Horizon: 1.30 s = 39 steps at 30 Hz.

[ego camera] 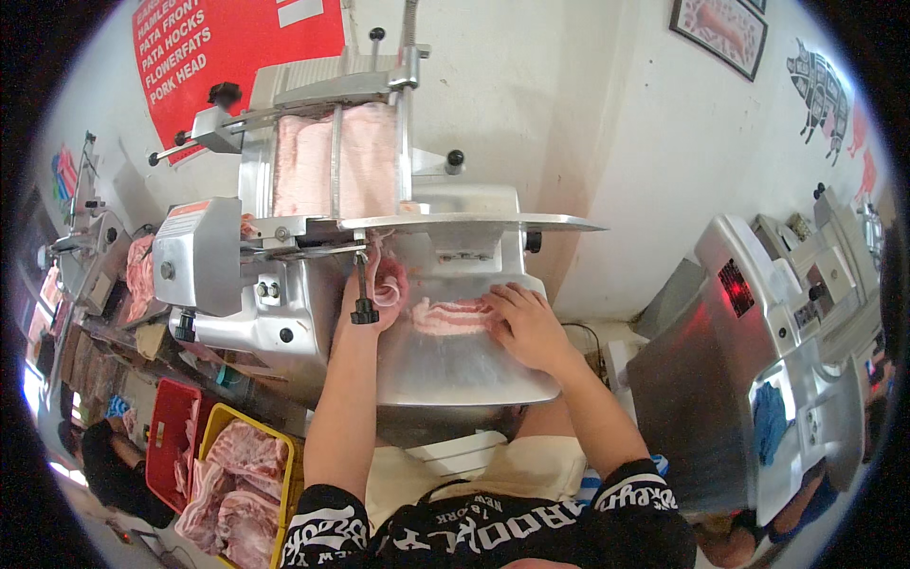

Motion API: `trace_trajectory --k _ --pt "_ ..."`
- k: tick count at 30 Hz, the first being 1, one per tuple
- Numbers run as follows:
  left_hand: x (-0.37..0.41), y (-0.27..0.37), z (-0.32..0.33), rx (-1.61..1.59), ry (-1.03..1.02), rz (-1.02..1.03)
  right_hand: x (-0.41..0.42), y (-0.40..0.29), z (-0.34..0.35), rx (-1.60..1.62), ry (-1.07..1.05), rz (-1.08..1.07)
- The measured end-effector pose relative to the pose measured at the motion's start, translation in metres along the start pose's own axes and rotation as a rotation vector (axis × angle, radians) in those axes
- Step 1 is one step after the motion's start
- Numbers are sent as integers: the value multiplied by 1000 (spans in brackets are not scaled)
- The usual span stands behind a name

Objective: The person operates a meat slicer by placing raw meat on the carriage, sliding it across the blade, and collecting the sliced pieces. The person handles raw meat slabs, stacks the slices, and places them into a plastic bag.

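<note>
A metal meat slicer (462,199) stands before me, a slab of pork belly (366,160) clamped upright in its carriage behind the round blade (469,222). My left hand (391,291) is cupped just below the blade's left part, partly hidden by a black-knobbed rod (364,299). Into its palm hangs a thin curled pork slice (387,290). On the steel receiving tray (462,370) lies a small stack of pork belly slices (451,316), striped red and white. My right hand (526,323) has its fingers and thumb around the stack's right end.
A yellow crate (290,462) of pork belly slabs (249,508) and a red crate (165,419) stand at lower left. A second slicer (103,256) with meat beside it is at far left. Another machine (711,370) with a lit red display stands right. Parts of other people show at both sides.
</note>
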State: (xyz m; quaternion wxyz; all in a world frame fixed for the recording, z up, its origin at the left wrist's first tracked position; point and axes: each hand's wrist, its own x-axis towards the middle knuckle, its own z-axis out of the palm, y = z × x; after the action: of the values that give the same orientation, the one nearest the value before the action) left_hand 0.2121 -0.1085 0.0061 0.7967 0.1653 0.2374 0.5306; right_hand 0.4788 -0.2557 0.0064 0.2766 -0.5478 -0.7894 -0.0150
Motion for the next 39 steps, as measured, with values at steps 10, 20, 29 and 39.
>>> trace_trajectory --k 10,20,29,39 --pt "-67 -66 67 849 -347 2 45 -3 -36 922 -26 180" --pt "-30 8 13 1869 -71 156 16 50 1 -159 312 -68" --pt "16 21 32 -60 -136 -40 6 28 9 -9 37 -170" --pt "4 5 -15 27 -33 -1 20 34 8 258 111 -159"
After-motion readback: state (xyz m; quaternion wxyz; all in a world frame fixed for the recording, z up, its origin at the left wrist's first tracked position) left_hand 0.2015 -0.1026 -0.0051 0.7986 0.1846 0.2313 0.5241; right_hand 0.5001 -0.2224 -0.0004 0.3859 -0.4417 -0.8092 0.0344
